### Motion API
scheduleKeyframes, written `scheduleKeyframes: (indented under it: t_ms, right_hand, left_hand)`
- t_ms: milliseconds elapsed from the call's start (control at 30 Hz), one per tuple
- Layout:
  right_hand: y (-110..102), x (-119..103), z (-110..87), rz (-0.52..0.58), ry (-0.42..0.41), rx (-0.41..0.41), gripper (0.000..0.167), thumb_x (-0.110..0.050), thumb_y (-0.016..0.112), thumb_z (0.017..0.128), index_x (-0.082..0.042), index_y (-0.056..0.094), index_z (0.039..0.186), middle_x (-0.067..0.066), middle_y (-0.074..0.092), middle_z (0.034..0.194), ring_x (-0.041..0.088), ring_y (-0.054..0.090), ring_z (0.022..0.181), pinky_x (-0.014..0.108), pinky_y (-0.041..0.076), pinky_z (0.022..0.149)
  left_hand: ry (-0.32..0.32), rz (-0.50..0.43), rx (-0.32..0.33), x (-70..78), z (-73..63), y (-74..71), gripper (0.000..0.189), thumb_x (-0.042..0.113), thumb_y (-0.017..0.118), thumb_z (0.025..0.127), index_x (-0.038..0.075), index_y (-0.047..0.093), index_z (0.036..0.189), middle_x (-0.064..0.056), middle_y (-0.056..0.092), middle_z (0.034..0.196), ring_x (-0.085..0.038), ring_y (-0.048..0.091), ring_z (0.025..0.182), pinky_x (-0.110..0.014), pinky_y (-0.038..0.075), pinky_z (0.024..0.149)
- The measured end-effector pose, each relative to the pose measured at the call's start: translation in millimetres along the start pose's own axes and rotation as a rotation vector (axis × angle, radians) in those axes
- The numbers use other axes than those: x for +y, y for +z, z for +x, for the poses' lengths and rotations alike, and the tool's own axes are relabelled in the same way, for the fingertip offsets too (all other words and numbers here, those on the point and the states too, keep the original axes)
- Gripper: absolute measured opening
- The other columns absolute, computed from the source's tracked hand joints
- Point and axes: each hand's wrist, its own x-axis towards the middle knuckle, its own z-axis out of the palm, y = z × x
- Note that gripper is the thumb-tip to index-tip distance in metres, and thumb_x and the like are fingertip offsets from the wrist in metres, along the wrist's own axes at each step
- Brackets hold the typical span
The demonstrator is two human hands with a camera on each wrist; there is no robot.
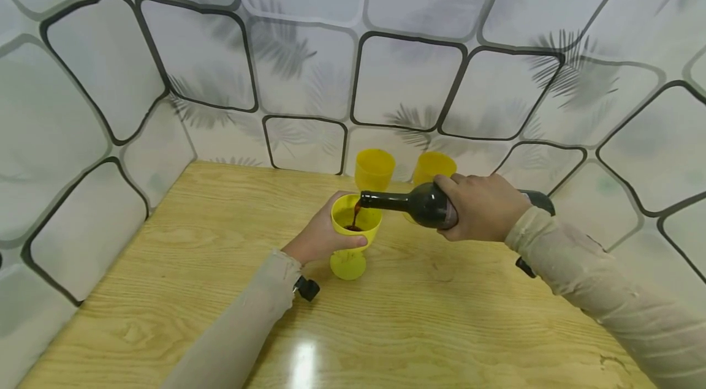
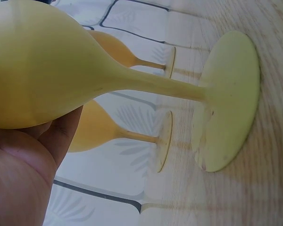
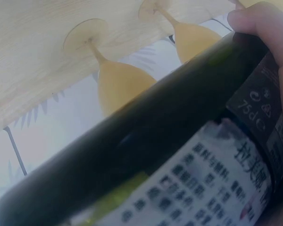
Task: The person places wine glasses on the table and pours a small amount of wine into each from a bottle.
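Observation:
A dark green wine bottle (image 1: 427, 204) lies nearly level in my right hand (image 1: 480, 205), its neck pointing left over a yellow wine glass (image 1: 371, 242). Dark red liquid runs from the bottle's mouth into the glass, where some has pooled in the bowl. My left hand (image 1: 330, 234) grips the bowl, thumb across the near side. In the left wrist view the glass's foot (image 2: 231, 103) is down on the table. The right wrist view shows the bottle's printed white label (image 3: 198, 183), with my right hand's fingers wrapped round the bottle toward its shoulder.
Two more yellow wine glasses stand behind at the wall: one on the left (image 1: 375, 169), another on the right (image 1: 436, 165), partly hidden by the bottle. A wood-grain table (image 1: 220, 236) meets the patterned wall covering (image 1: 303, 70) at the back and left.

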Motion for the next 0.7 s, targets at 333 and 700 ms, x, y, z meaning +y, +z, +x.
scheduleKeyframes:
  t_ms: [333,700]
  right_hand:
    - [-2.2,-0.7,-0.9,0.017,-0.004,0.002,0.066,-0.048,0.089,0.067,-0.012,0.056,0.112,0.003,0.065,0.084,0.015,0.057,0.059,0.042,0.055,0.052]
    - [-0.7,0.5,0.0,0.005,-0.009,0.018,0.069,-0.048,0.089,0.066,-0.01,0.056,0.113,0.004,0.065,0.084,0.016,0.057,0.058,0.043,0.055,0.052]
  left_hand:
    - [0.002,0.006,0.0,2.9,-1.6,1.0,0.081,0.018,0.089,0.083,0.021,0.039,0.146,-0.004,0.06,0.134,-0.023,0.06,0.121,-0.046,0.049,0.106]
    - [-0.015,0.018,0.01,1.6,-1.3,0.3,0.081,0.02,0.089,0.082,0.023,0.039,0.146,-0.004,0.06,0.133,-0.023,0.06,0.121,-0.047,0.048,0.106]
